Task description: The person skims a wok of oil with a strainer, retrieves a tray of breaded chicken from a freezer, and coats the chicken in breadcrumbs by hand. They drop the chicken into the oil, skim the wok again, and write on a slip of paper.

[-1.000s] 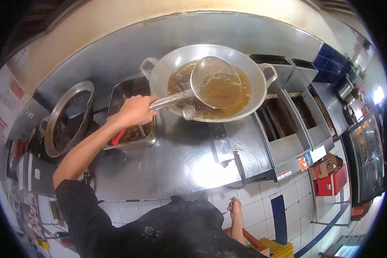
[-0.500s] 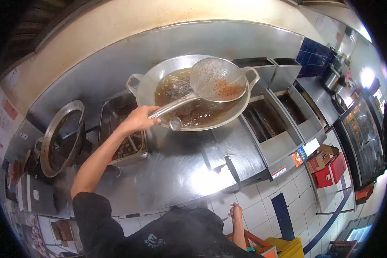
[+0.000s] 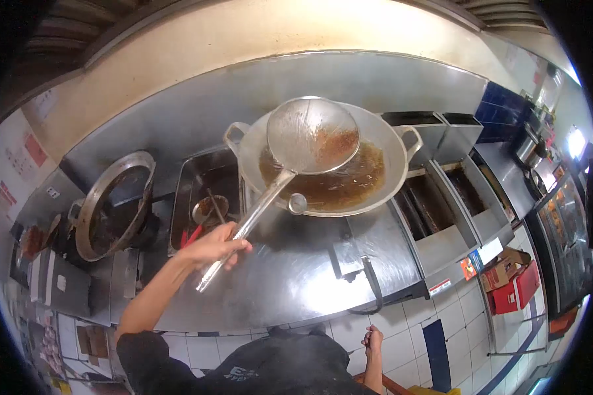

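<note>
My left hand (image 3: 212, 249) is closed round the metal handle of a large round mesh strainer (image 3: 296, 135). Reddish-brown bits lie on the right part of its mesh. The strainer is over a wide two-handled wok (image 3: 396, 148), which holds brown oil (image 3: 349, 187). At the wok's near rim sits a small round dial thermometer (image 3: 297, 203). Low on the right, away from the wok, my right hand (image 3: 373, 337) hangs over the tiled floor with its fingers curled; nothing can be made out in it.
Left of the wok are a rectangular basin (image 3: 178, 217) with a small strainer and red-handled tool, and another large pan (image 3: 85, 230). Fryer wells (image 3: 428, 210) stand to the right. Beyond them are a red box (image 3: 514, 289) and a glass display case (image 3: 566, 224).
The strainer has swung left over the wok, and my left hand has come down nearer me with its handle. The camera view has shifted, so the surroundings appear lower and further right.
</note>
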Demonstrator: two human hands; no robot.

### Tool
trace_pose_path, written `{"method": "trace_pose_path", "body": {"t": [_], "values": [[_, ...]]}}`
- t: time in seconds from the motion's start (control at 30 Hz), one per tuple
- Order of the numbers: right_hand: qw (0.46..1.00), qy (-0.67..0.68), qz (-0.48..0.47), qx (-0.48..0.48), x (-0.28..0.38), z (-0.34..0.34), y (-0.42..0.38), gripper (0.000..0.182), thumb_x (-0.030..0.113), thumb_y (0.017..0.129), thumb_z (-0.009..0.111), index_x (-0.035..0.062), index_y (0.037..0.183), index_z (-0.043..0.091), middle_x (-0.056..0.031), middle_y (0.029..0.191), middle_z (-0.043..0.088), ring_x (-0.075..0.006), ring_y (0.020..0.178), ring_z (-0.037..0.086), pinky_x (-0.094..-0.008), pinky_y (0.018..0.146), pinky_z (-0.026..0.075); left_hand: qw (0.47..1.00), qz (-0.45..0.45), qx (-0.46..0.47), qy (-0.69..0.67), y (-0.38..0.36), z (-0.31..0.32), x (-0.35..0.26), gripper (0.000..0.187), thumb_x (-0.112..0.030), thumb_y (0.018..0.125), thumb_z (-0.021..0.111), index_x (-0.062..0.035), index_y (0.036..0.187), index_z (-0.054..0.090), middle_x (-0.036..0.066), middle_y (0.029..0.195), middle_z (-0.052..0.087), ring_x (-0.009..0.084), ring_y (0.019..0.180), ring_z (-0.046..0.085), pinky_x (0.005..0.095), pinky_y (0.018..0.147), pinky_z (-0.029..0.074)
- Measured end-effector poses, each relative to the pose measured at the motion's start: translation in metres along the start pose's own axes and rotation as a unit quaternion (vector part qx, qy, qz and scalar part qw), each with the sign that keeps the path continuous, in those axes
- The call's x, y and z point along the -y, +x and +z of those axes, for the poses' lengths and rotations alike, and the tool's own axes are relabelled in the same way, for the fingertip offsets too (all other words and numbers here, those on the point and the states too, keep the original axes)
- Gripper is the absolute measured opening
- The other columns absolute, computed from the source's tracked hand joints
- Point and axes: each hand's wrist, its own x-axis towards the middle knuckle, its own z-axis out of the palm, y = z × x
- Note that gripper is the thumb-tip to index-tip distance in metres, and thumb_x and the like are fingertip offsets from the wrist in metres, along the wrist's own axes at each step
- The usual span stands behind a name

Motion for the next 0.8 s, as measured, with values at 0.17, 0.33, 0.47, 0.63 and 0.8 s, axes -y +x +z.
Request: {"method": "trace_pose_path", "body": {"t": [0.17,0.33,0.47,0.63,0.8], "values": [[0.998,-0.053,0.005,0.039,0.002,0.025,0.005,0.021,0.025,0.092,0.05,0.005,0.086,0.054,0.0012,0.05,0.039,-0.0109,0.036,0.034,-0.028,0.035,0.033,0.993,0.034,-0.062,-0.095,-0.015,0.01,0.028,0.027,-0.017,0.093,0.057,-0.007,0.11,0.039,0.003,0.083,0.049,0.0053,0.051,0.038,0.0229,0.041,0.034],[0.994,-0.099,-0.01,0.052,0.002,0.036,0.016,0.025,0.027,0.093,0.05,0.0044,0.085,0.054,0.0021,0.048,0.036,-0.0102,0.035,0.032,-0.028,0.035,0.031,0.961,0.094,-0.166,-0.202,-0.045,0.007,0.028,0.017,-0.019,0.098,0.05,-0.0094,0.106,0.038,-0.001,0.072,0.044,0.0031,0.043,0.036,0.0198,0.033,0.031],[0.995,-0.091,-0.007,0.047,-0.006,0.03,0.016,0.018,0.023,0.088,0.05,0.0067,0.085,0.055,0.0024,0.049,0.036,-0.011,0.037,0.034,-0.0275,0.036,0.032,0.936,0.126,-0.286,-0.159,-0.083,-0.025,0.03,0.017,-0.023,0.099,0.048,-0.0093,0.106,0.042,-0.001,0.072,0.045,0.0027,0.042,0.036,0.0189,0.033,0.031],[0.994,-0.101,0.011,0.042,-0.017,0.028,0.012,0.018,0.025,0.088,0.05,0.007,0.085,0.055,0.0027,0.05,0.036,-0.0106,0.039,0.035,-0.027,0.037,0.032,0.882,0.064,-0.458,0.088,-0.101,-0.07,0.079,0.038,-0.017,0.096,0.05,-0.0058,0.131,0.04,0.009,0.069,0.056,0.0184,0.047,0.055,0.0335,0.039,0.043],[0.992,-0.117,0.01,0.055,-0.021,0.029,0.025,0.026,0.031,0.093,0.051,0.0064,0.086,0.055,0.0031,0.049,0.037,-0.0087,0.037,0.033,-0.0256,0.034,0.033,0.779,-0.051,-0.508,0.363,-0.073,-0.096,0.17,0.048,-0.013,0.091,0.05,0.0021,0.134,0.033,0.034,0.089,0.062,0.0508,0.085,0.061,0.054,0.076,0.048]]}}
